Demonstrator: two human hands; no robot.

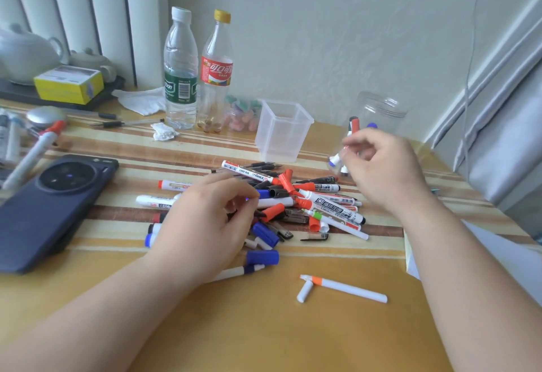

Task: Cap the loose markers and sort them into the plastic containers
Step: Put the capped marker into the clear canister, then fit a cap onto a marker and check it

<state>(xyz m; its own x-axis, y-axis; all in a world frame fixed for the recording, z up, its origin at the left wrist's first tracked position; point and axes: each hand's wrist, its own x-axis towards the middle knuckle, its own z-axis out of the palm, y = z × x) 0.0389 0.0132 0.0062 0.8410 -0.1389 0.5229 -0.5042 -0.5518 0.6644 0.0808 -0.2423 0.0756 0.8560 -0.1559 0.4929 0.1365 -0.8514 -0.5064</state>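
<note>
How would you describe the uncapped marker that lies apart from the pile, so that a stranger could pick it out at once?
Find the heap of markers and caps in the middle of the striped table. Come toward the near edge, onto the plain yellow stretch, where one white marker lies with a loose white cap beside its tip. It alone lies clear of the heap, and it has an orange band behind its tip.
</note>
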